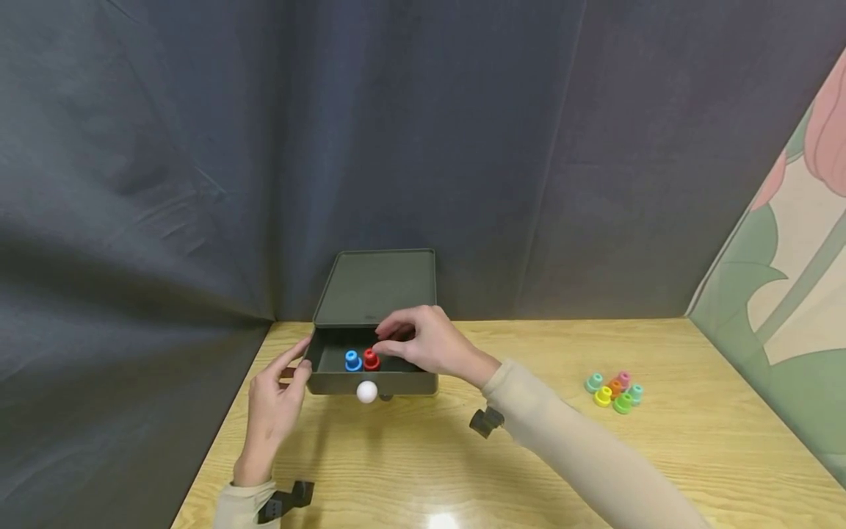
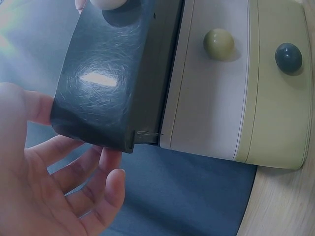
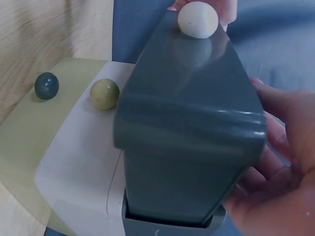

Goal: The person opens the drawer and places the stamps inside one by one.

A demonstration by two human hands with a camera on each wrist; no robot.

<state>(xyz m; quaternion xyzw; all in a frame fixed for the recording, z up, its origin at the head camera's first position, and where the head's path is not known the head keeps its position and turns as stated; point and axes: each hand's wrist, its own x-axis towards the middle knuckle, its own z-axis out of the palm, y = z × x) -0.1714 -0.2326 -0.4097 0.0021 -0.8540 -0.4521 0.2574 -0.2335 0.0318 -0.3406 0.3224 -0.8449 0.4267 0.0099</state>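
On the worktop (image 1: 529, 470), the cabinet (image 1: 377, 290) has its dark top drawer (image 1: 413, 383) out; steady it with your left hand (image 1: 274, 400), whose thumb and fingers grip its near left corner. Your right hand's (image 1: 432, 342) thumb and fingers are apart by the red piece (image 1: 371, 360), upright in the drawer beside the blue piece (image 1: 353, 361); contact is unclear, so moving vertically should avoid toppling either. The cabinet's overhanging top and the drawer's front wall limit your reach, the white knob (image 1: 366, 391) juts out, and loose coloured pieces (image 1: 615, 389) stand well off rightward.
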